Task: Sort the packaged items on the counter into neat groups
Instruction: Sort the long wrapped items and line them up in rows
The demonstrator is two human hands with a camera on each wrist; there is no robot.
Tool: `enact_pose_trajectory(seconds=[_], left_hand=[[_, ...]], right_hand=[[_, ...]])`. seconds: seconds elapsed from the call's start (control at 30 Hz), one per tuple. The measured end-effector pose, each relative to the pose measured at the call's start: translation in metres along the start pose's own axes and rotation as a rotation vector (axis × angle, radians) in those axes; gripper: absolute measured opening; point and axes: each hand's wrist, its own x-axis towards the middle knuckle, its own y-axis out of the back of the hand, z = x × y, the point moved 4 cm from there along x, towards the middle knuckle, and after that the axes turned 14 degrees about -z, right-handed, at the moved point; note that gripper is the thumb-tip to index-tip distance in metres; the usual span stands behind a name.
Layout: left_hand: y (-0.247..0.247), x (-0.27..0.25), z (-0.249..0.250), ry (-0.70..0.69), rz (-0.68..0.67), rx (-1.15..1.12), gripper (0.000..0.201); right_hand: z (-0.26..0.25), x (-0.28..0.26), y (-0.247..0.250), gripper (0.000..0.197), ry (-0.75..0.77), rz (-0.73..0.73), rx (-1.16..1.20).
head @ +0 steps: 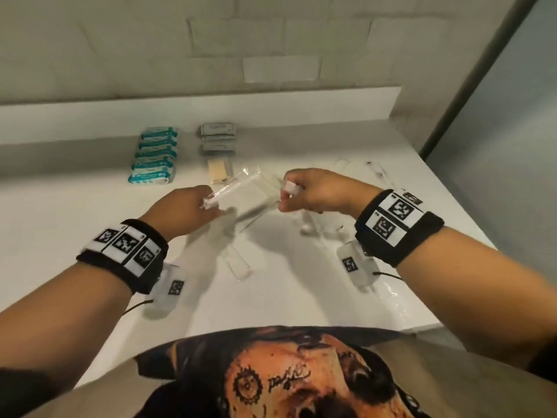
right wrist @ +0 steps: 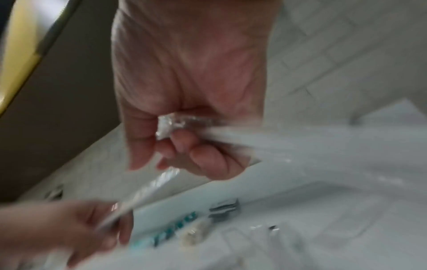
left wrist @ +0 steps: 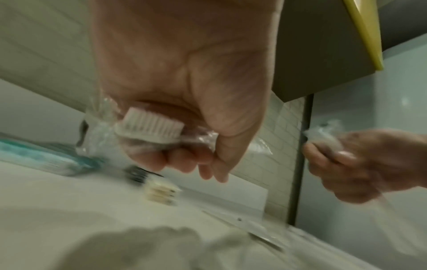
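We've got the counter (head: pixel 90 212) with its far rows already neat, teal packs (head: pixel 155 155) beside grey packets (head: pixel 217 137), and clear wrapped pieces loose nearer us. Both hands are up above it: the left hand (head: pixel 184 211) grips a wrapped toothbrush (left wrist: pixel 150 127) by its head, long axis running away toward the rows. The right hand (head: pixel 316 191) pinches another clear-wrapped item (head: pixel 291 187), likely headed the same way.

Bathroom, likely hotel: white counter (head: pixel 90 212), tiled wall (head: pixel 211 40), guest toiletries – wrapped toothbrush (left wrist: pixel 150 127), teal packets (head: pixel 155 155).
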Motion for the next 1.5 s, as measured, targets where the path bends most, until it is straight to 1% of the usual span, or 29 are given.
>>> enact_pose_trajectory(seconds=[0.1, 0.13, 0.17, 0.2, 0.27, 0.3, 0.37, 0.4, 0.47, 0.53, 0.6, 0.63, 0.7, 0.8, 0.83, 0.87, 0.93, 1.0, 1.03, 1.07, 1.1, 1.13, 1.17, 1.23, 1.3, 1.33, 1.4, 1.43, 1.5], left_hand=[[-0.008, 0.025, 0.040, -0.070, 0.003, 0.063, 0.021], [-0.011, 0.034, 0.055, -0.098, -0.002, 0.089, 0.022], [-0.013, 0.044, 0.067, -0.117, -0.012, 0.112, 0.024], [-0.015, 0.053, 0.080, -0.141, -0.025, 0.128, 0.025], [-0.020, 0.069, 0.095, -0.157, -0.074, 0.139, 0.026], [-0.024, 0.078, 0.100, -0.151, -0.103, 0.150, 0.031], [-0.032, 0.088, 0.103, -0.126, -0.178, 0.178, 0.046], [-0.035, 0.090, 0.103, -0.121, -0.205, 0.190, 0.049], [-0.041, 0.093, 0.103, -0.112, -0.227, 0.205, 0.045], [-0.045, 0.091, 0.102, -0.081, -0.194, 0.224, 0.037], [-0.049, 0.085, 0.102, -0.063, -0.166, 0.269, 0.025], [-0.051, 0.083, 0.103, -0.064, -0.170, 0.293, 0.021], [-0.052, 0.076, 0.108, -0.070, -0.241, 0.284, 0.018], [-0.049, 0.075, 0.118, -0.079, -0.436, 0.214, 0.020], [-0.046, 0.077, 0.123, -0.087, -0.475, 0.185, 0.020], [-0.044, 0.083, 0.129, -0.097, -0.489, 0.145, 0.021], [-0.039, 0.097, 0.141, -0.130, -0.470, 0.065, 0.023], [-0.039, 0.113, 0.154, -0.159, -0.435, 0.064, 0.020], [-0.039, 0.121, 0.159, -0.174, -0.410, 0.126, 0.020], [-0.040, 0.127, 0.164, -0.186, -0.385, 0.208, 0.025], [-0.042, 0.132, 0.167, -0.187, -0.359, 0.289, 0.032], [-0.044, 0.137, 0.169, -0.176, -0.343, 0.354, 0.036], [-0.046, 0.140, 0.172, -0.178, -0.322, 0.401, 0.036], [-0.045, 0.143, 0.178, -0.208, -0.277, 0.476, 0.028], [-0.043, 0.145, 0.181, -0.264, -0.228, 0.535, 0.021], [-0.040, 0.144, 0.180, -0.299, -0.196, 0.533, 0.019], [-0.035, 0.141, 0.171, -0.340, -0.126, 0.499, 0.017], [-0.032, 0.139, 0.165, -0.340, -0.095, 0.467, 0.020], [-0.029, 0.137, 0.149, -0.278, -0.096, 0.410, 0.029]], right_hand=[[0.034, -0.023, -0.024, 0.038, -0.228, -0.314, -0.458], [0.049, -0.029, -0.034, 0.048, -0.295, -0.356, -0.554], [0.062, -0.032, -0.042, 0.059, -0.337, -0.349, -0.619], [0.074, -0.035, -0.047, 0.067, -0.360, -0.295, -0.648], [0.088, -0.038, -0.047, 0.071, -0.369, -0.135, -0.637], [0.093, -0.039, -0.041, 0.071, -0.382, -0.072, -0.610], [0.102, -0.042, -0.025, 0.072, -0.432, -0.009, -0.566], [0.107, -0.043, -0.017, 0.075, -0.465, 0.014, -0.549], [0.118, -0.051, -0.002, 0.078, -0.533, 0.047, -0.532], [0.127, -0.059, 0.005, 0.072, -0.571, 0.000, -0.536], [0.132, -0.060, 0.005, 0.056, -0.571, -0.122, -0.527], [0.134, -0.057, 0.005, 0.044, -0.561, -0.171, -0.514], [0.138, -0.047, 0.009, 0.022, -0.547, -0.218, -0.501], [0.149, -0.033, 0.025, 0.017, -0.533, -0.209, -0.440], [0.154, -0.029, 0.036, 0.017, -0.513, -0.162, -0.397], [0.159, -0.026, 0.051, 0.022, -0.505, -0.090, -0.344], [0.172, -0.024, 0.080, 0.037, -0.523, 0.093, -0.201], [0.190, -0.023, 0.107, 0.051, -0.592, 0.237, -0.075], [0.197, -0.022, 0.115, 0.059, -0.642, 0.254, -0.056], [0.203, -0.023, 0.120, 0.063, -0.709, 0.233, -0.092], [0.208, -0.022, 0.125, 0.063, -0.759, 0.183, -0.177], [0.210, -0.019, 0.127, 0.059, -0.786, 0.106, -0.267], [0.209, -0.015, 0.128, 0.052, -0.785, 0.043, -0.328], [0.208, -0.003, 0.131, 0.043, -0.756, -0.025, -0.372], [0.202, 0.012, 0.135, 0.037, -0.685, -0.029, -0.387], [0.196, 0.020, 0.137, 0.034, -0.616, -0.005, -0.368], [0.180, 0.039, 0.142, 0.025, -0.425, 0.042, -0.326], [0.171, 0.046, 0.143, 0.023, -0.332, 0.044, -0.321], [0.159, 0.058, 0.140, 0.027, -0.237, -0.013, -0.355]])
